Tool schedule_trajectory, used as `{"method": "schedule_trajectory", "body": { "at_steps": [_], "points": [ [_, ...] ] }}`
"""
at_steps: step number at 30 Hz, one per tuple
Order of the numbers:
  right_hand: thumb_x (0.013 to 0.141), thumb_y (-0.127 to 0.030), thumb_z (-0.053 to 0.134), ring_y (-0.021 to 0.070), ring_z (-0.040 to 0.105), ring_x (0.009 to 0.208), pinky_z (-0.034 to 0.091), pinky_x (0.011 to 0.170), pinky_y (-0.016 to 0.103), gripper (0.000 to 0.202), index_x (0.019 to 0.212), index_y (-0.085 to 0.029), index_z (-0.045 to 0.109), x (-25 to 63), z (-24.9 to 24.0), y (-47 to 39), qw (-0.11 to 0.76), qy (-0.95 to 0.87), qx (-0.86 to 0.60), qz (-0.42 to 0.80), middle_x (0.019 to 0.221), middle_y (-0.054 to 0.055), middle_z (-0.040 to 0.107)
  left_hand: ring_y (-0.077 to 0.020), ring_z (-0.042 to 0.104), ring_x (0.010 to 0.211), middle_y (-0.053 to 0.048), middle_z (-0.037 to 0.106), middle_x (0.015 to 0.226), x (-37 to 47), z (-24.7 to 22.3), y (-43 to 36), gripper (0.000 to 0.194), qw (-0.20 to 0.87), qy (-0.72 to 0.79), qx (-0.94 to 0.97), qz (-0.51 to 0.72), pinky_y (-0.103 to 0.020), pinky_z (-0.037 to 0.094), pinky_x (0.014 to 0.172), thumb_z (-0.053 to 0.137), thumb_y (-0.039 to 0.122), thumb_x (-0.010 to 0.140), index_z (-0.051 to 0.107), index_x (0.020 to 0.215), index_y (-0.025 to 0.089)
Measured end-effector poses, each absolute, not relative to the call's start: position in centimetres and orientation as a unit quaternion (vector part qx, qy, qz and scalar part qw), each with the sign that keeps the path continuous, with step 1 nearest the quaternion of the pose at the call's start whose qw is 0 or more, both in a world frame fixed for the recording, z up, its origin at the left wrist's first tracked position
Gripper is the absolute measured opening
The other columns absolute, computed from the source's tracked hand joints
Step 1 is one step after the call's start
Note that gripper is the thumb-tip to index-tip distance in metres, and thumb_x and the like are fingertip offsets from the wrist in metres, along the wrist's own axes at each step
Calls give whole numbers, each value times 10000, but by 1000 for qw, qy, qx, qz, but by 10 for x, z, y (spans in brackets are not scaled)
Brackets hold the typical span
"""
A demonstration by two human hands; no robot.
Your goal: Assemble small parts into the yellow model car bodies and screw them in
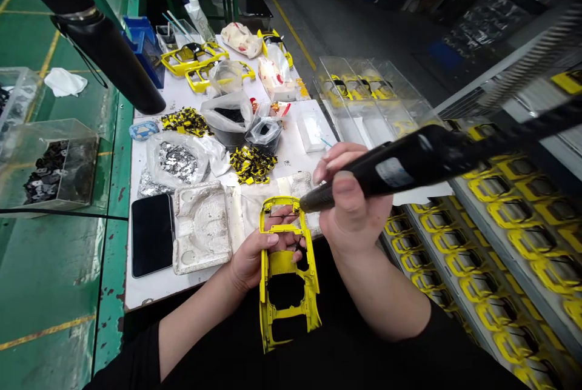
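Note:
My left hand grips a yellow plastic frame near its upper end, with fingers showing through the openings. The frame tilts up in front of my body, near the table's front edge. My right hand is wrapped round a black electric screwdriver, held at a slant. The screwdriver's nose is at the frame's upper right corner; its bit is hidden, so I cannot tell whether it touches. Just beyond my hands lie a worn white moulded block and a heap of small yellow-and-black parts.
A phone lies at the table's left. Behind are a bag of silvery pieces, a black-filled tub and more yellow frames. A black cylindrical tool hangs upper left. Trays of yellow frames stand at right.

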State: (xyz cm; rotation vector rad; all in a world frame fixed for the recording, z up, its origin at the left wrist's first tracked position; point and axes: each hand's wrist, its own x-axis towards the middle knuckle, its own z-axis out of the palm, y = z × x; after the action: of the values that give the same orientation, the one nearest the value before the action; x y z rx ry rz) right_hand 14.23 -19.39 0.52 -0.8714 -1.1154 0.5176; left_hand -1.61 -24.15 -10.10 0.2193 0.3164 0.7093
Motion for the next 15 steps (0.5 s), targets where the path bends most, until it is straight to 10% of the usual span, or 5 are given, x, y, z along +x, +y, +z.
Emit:
{"method": "schedule_trajectory", "body": {
  "at_steps": [9, 15],
  "points": [
    [952, -721, 860, 211, 737, 1023, 664, 865, 372, 531, 1218, -275, 748, 179, 60, -171, 661, -587, -426, 195, 1206, 19, 704, -270, 792, 949, -124, 802, 1098, -13, -64, -256, 748, 885, 263, 154, 352, -395, 656, 884, 884, 530, 889, 661, 1525, 205],
    [1067, -476, 790, 206, 729, 1012, 670, 903, 376, 239, 1217, -294, 749, 201, 49, -185, 680, -533, -484, 136, 1193, 31, 722, -251, 741, 1135, -88, 612, 1627, -22, -50, -257, 712, 860, 268, 161, 404, -375, 658, 957, 971, 402, 784, 747, 1455, 319]
  ]
}}
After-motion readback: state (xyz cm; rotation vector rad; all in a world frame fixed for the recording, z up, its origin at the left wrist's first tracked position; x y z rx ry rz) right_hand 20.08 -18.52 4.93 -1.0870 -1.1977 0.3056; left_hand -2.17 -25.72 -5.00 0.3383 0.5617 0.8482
